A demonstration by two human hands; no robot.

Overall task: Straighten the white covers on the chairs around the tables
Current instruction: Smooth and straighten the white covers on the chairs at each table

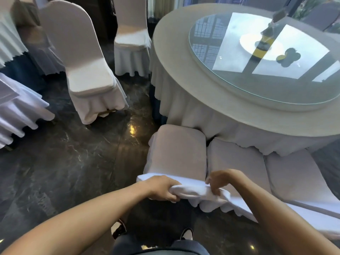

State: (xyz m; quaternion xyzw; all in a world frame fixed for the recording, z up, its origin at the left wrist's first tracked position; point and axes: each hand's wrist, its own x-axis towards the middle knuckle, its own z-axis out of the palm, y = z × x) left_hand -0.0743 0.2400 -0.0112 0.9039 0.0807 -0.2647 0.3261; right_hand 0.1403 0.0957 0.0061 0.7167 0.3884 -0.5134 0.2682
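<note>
The white cover point(185, 187) I'm working sits on the chair point(178, 151) nearest me, tucked against the round bench point(184, 85), and its upper edge is bunched into a loose roll along the top of the chair back. It reads as thin, soft cloth — light, floppy, no stiffness of its own, so it will follow a pull and wrinkle wherever it is slack. My left hand point(161, 188) has its fingers curled tight round the left end of the roll; my right hand point(219, 181) pinches the cloth at the right end, fingertips closed on the fold. I'd judge the two corners the best hold, tugging evenly so the seam seats square. Two more covered seats point(239, 162) sit just beside it on the right, and other covered chairs point(88, 70) stand well apart across the dark floor point(73, 162).
</note>
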